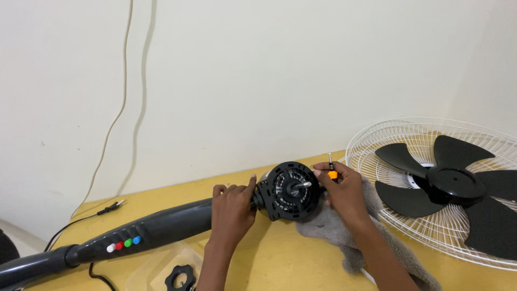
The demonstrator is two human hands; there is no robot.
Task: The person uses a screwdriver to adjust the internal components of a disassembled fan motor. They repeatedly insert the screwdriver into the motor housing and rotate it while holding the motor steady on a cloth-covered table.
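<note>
Black round fan motor housing (pixel 290 191) sits bare between both hands: left hand (pixel 232 207) grips its neck, right hand (pixel 344 191) pinches a small orange-collared screwdriver (pixel 332 167). Blade (pixel 447 186) and white wire grille (pixel 431 231) already off, right of it.

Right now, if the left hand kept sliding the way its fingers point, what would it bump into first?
The left hand points right along the fan's neck, so it would meet the round black motor first; its fingertips already look pressed against the motor's rear edge.

It looks like a room in a home: a plain cream wall (pixel 280 70) with a loose cable (pixel 116 116) hanging down, and a yellow wooden table (pixel 280 253) used for fan repair.
</note>
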